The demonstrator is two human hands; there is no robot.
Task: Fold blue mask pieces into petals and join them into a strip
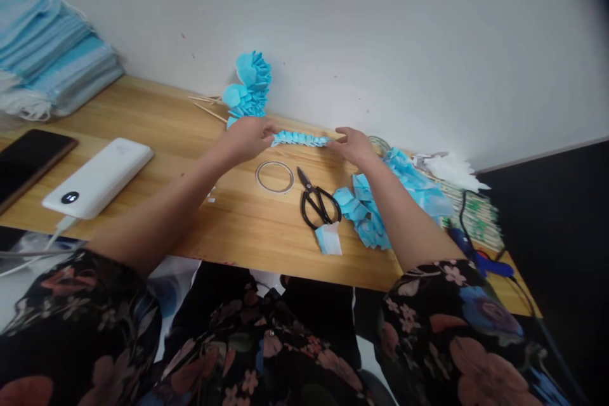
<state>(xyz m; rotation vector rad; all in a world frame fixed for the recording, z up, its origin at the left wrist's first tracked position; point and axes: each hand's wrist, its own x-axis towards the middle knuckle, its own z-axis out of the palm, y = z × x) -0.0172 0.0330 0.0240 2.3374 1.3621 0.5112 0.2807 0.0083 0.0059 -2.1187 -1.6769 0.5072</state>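
Observation:
A narrow, pleated light-blue strip [301, 138] stretches level between my hands, above the back of the wooden table. My left hand [250, 137] pinches its left end. The right end sits at the fingertips of my right hand [353, 146], which is closed on it with the index finger raised a little. Just behind my left hand are blue ruffled flowers [251, 85] on thin wooden sticks [209, 109]. Below the strip lie a thin ring [275, 177] and black-handled scissors [318, 200], with a small blue-and-white scrap [328, 238] by the handles.
Blue cut pieces [368, 212] lie under my right forearm, near a bundle of sticks [478, 216] and a blue corded tool [492, 264]. On the left are a white power bank [99, 177], a phone [31, 162] and stacked blue masks [57, 54]. The wall [380, 32] stands behind.

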